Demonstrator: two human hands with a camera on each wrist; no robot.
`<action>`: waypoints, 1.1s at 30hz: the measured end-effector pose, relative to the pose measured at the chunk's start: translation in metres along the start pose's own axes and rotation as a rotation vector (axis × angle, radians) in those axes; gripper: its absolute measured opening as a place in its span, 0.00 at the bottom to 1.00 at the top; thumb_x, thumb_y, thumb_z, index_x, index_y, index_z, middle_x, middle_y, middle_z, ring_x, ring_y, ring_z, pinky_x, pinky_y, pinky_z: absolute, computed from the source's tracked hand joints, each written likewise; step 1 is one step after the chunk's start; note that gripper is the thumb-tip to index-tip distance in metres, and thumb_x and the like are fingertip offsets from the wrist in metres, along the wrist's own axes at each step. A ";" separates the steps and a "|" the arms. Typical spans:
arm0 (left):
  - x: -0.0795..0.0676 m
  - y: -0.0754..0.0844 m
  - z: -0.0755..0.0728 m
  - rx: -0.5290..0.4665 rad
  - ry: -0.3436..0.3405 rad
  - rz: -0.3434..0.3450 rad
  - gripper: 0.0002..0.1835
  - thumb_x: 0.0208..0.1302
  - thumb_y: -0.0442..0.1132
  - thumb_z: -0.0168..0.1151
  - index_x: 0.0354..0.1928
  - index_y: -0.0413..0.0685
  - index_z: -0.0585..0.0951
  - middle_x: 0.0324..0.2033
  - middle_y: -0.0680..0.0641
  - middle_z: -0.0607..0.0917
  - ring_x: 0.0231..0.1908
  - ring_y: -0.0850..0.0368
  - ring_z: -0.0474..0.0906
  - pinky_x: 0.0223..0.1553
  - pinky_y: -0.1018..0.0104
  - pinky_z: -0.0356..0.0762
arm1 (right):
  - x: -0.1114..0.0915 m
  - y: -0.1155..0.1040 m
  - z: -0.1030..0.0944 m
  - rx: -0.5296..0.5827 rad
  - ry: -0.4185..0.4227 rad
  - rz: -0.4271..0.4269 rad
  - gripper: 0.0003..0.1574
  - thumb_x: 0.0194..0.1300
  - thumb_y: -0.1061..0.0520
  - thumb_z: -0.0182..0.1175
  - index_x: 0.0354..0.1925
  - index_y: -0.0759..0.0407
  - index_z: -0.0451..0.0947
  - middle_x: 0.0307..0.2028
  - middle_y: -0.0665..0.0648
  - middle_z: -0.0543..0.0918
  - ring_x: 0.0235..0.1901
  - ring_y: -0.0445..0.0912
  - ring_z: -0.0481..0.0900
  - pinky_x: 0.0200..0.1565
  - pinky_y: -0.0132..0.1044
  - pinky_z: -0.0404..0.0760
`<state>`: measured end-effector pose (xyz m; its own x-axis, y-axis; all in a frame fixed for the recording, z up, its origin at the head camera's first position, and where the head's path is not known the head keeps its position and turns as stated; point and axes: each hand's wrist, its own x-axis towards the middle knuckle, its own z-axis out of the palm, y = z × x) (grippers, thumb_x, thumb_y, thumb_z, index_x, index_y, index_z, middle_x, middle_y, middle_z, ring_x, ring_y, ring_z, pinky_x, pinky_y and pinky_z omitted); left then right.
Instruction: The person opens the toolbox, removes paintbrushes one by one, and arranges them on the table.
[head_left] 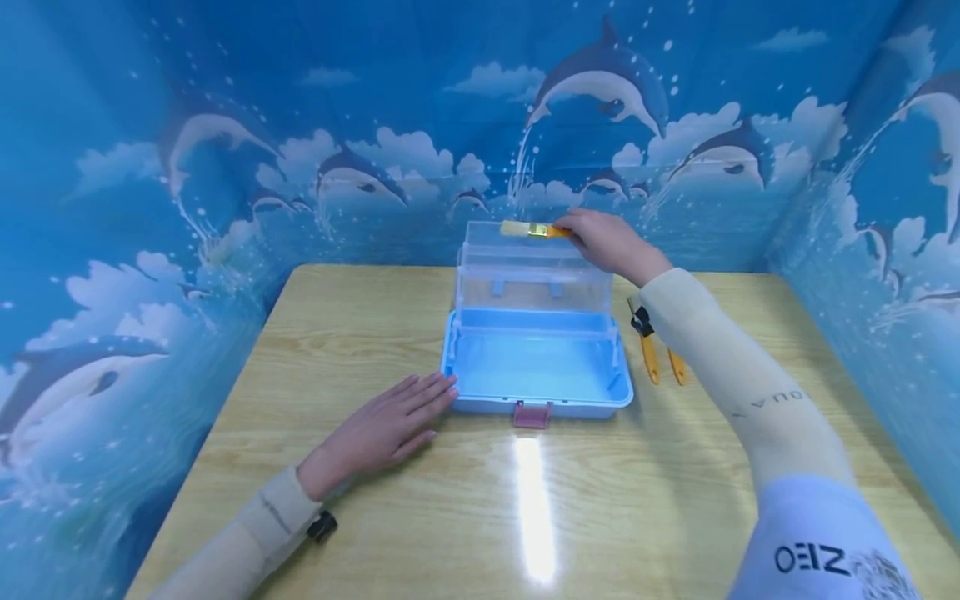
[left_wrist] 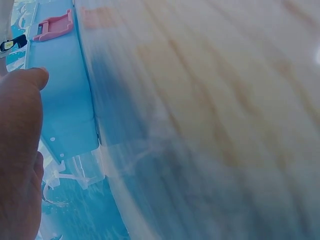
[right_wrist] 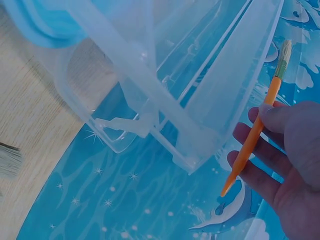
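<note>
A paintbrush with an orange handle and pale bristles is held by my right hand above the back of the box. In the right wrist view, thumb and fingers pinch the brush's handle. The blue plastic box stands with its clear tiered trays raised behind it. At its front hangs a pink latch. My left hand lies with straight fingers at the box's front left corner, the fingertips against its side. The box's latch also shows in the left wrist view.
Two more orange-handled brushes lie on the table right of the box: one brush and a partly covered brush beside my right sleeve. Behind the wooden table hangs a blue dolphin-print cloth, which also stands at both sides.
</note>
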<state>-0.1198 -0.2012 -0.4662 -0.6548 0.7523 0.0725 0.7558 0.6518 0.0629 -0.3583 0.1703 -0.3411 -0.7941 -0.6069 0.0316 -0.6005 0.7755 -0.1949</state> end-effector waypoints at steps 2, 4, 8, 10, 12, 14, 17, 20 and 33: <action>0.000 0.000 0.000 0.003 0.006 0.002 0.37 0.79 0.51 0.50 0.82 0.54 0.47 0.82 0.53 0.46 0.80 0.55 0.44 0.80 0.52 0.47 | -0.002 -0.001 0.000 -0.003 0.005 0.003 0.22 0.79 0.60 0.52 0.67 0.61 0.75 0.57 0.63 0.80 0.57 0.59 0.79 0.60 0.57 0.80; 0.000 -0.001 0.001 0.006 0.010 0.002 0.38 0.79 0.51 0.51 0.82 0.55 0.48 0.82 0.53 0.47 0.80 0.55 0.45 0.80 0.52 0.47 | -0.004 -0.001 0.000 -0.004 0.012 0.005 0.22 0.79 0.60 0.52 0.67 0.61 0.75 0.58 0.63 0.80 0.57 0.59 0.78 0.60 0.57 0.80; -0.001 -0.001 0.001 0.014 0.007 0.003 0.38 0.79 0.52 0.50 0.82 0.55 0.47 0.82 0.53 0.46 0.80 0.56 0.43 0.80 0.53 0.47 | -0.009 -0.001 0.001 0.007 0.022 0.006 0.22 0.79 0.60 0.51 0.67 0.60 0.75 0.59 0.63 0.80 0.59 0.59 0.77 0.61 0.58 0.79; -0.001 -0.001 0.001 0.018 0.002 0.003 0.37 0.80 0.52 0.48 0.82 0.55 0.46 0.82 0.54 0.45 0.80 0.56 0.43 0.80 0.53 0.46 | -0.011 -0.001 0.001 0.014 0.028 0.002 0.22 0.79 0.60 0.51 0.67 0.60 0.75 0.59 0.63 0.80 0.60 0.59 0.77 0.62 0.58 0.78; -0.001 -0.001 0.001 0.018 -0.002 0.003 0.37 0.80 0.52 0.47 0.82 0.55 0.46 0.82 0.53 0.45 0.80 0.56 0.43 0.80 0.53 0.46 | -0.014 0.000 0.001 0.019 0.039 -0.003 0.22 0.79 0.60 0.51 0.67 0.60 0.75 0.59 0.63 0.80 0.60 0.59 0.77 0.62 0.58 0.78; -0.001 -0.001 0.001 0.013 -0.007 -0.001 0.37 0.80 0.52 0.47 0.82 0.55 0.46 0.82 0.54 0.45 0.80 0.56 0.42 0.81 0.53 0.45 | -0.017 0.001 0.002 0.026 0.049 -0.003 0.22 0.79 0.60 0.51 0.67 0.61 0.75 0.59 0.64 0.80 0.59 0.59 0.78 0.62 0.58 0.78; -0.001 -0.001 0.001 0.006 -0.014 -0.007 0.37 0.80 0.52 0.47 0.82 0.56 0.46 0.82 0.54 0.45 0.80 0.56 0.42 0.81 0.53 0.45 | -0.021 0.001 0.001 0.041 0.068 0.007 0.22 0.79 0.61 0.51 0.67 0.61 0.74 0.60 0.65 0.80 0.60 0.60 0.77 0.62 0.58 0.78; -0.001 0.000 0.001 0.003 -0.016 -0.010 0.37 0.80 0.53 0.47 0.82 0.56 0.46 0.82 0.54 0.44 0.80 0.56 0.42 0.81 0.54 0.45 | -0.024 0.002 0.000 0.046 0.085 0.017 0.23 0.79 0.61 0.50 0.68 0.61 0.74 0.61 0.65 0.79 0.61 0.61 0.77 0.63 0.59 0.78; -0.001 -0.001 0.002 0.021 0.025 0.009 0.37 0.79 0.51 0.49 0.82 0.54 0.47 0.82 0.53 0.46 0.80 0.55 0.45 0.80 0.52 0.48 | -0.047 0.008 0.005 0.090 0.162 0.008 0.25 0.77 0.63 0.53 0.70 0.60 0.72 0.60 0.64 0.80 0.58 0.59 0.78 0.59 0.58 0.81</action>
<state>-0.1198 -0.2020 -0.4681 -0.6476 0.7556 0.0980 0.7613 0.6471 0.0414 -0.3256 0.2039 -0.3487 -0.8077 -0.5596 0.1855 -0.5893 0.7568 -0.2829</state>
